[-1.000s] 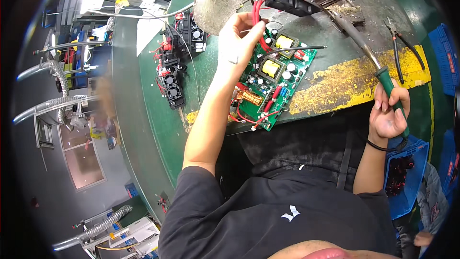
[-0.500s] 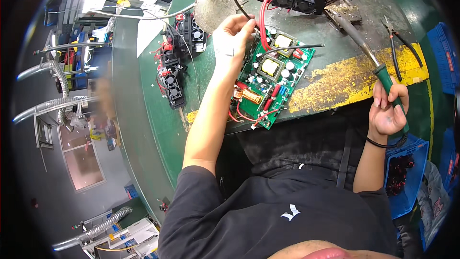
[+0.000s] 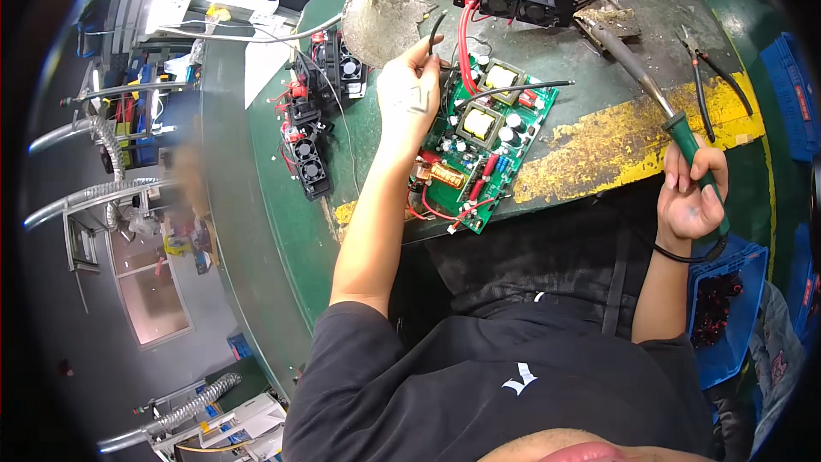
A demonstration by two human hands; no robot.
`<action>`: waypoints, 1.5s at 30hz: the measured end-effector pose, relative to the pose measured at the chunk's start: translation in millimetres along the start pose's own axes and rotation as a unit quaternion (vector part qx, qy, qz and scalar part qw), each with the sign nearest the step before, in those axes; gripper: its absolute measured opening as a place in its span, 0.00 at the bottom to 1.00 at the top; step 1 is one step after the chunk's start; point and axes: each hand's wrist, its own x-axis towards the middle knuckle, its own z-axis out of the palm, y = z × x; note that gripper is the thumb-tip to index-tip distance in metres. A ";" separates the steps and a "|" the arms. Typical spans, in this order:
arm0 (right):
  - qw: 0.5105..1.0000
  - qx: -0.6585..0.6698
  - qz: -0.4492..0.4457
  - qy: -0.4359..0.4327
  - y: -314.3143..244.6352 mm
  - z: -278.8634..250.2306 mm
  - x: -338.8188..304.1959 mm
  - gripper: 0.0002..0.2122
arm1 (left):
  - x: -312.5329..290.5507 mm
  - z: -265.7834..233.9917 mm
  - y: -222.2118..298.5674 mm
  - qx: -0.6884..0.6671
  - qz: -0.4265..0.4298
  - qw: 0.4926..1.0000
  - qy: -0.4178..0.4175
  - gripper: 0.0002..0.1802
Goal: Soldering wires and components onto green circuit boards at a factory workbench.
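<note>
My left hand (image 3: pixel 413 98) pinches a thick black wire (image 3: pixel 438 26) whose end sticks up past the fingertips. Just beside that hand lies a green circuit board (image 3: pixel 466 147) with yellow transformers, capacitors and red parts. A second black wire (image 3: pixel 534 84) lies across the board. Red wires (image 3: pixel 465 43) run from the board to a black panel with two fans (image 3: pixel 516 4). My right hand (image 3: pixel 694 192) is closed round the green handle of a soldering iron (image 3: pixel 682 130). The iron's metal shaft slants up left, its tip end at a small worn block (image 3: pixel 611 24).
A hood-like dusty duct mouth (image 3: pixel 376 13) stands at the back. More fan units (image 3: pixel 312 141) lie on the left of the bench. Pliers (image 3: pixel 701 81) rest on the right, near the yellow-painted edge (image 3: pixel 581 158). Below right is a blue bin (image 3: pixel 742 316).
My left hand has shifted slightly, and the black wire's end has swung from leaning left to pointing up and right. My right hand keeps its place with the iron.
</note>
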 end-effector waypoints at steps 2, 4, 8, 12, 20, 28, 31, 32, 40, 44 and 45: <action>1.000 -0.001 -0.002 -0.009 -0.2 3.6 1.5 0.15 | -0.9 2.6 -5.0 0.090 0.056 0.994 0.033 0.13; 1.000 0.003 -0.002 -0.013 0.0 2.8 1.4 0.15 | -1.5 6.6 -3.9 0.211 0.128 0.967 0.062 0.08; 1.000 0.001 -0.001 -0.014 -0.9 1.6 1.2 0.15 | -3.3 9.2 5.6 0.321 0.156 0.932 0.062 0.07; 1.000 -0.002 -0.012 0.022 0.8 8.0 2.6 0.15 | -3.3 9.2 5.6 0.337 0.138 0.930 0.043 0.08; 1.000 -0.011 -0.014 0.010 -0.6 8.5 2.4 0.15 | -2.6 6.5 8.0 0.382 0.111 0.917 0.020 0.10; 1.000 -0.013 -0.014 0.010 -0.7 9.1 3.0 0.15 | 0.9 -3.8 13.2 0.293 0.244 0.924 0.023 0.23; 1.000 -0.014 -0.014 0.008 -0.5 8.6 3.1 0.15 | 2.4 -6.7 12.9 0.264 0.240 0.934 0.006 0.25; 1.000 -0.017 -0.015 0.008 -0.3 8.8 3.1 0.15 | 3.1 -6.5 13.5 0.263 0.240 0.934 0.006 0.25; 1.000 0.000 -0.001 -0.001 -0.2 2.8 0.7 0.14 | -0.9 -4.5 25.3 0.192 0.248 0.946 0.081 0.19; 1.000 0.027 0.007 0.008 -2.1 -1.4 -1.0 0.14 | -7.9 5.7 41.1 0.300 0.251 0.916 0.094 0.27; 1.000 0.027 0.007 0.007 -2.5 -1.1 -1.7 0.14 | -9.4 7.4 44.4 0.300 0.250 0.916 0.095 0.27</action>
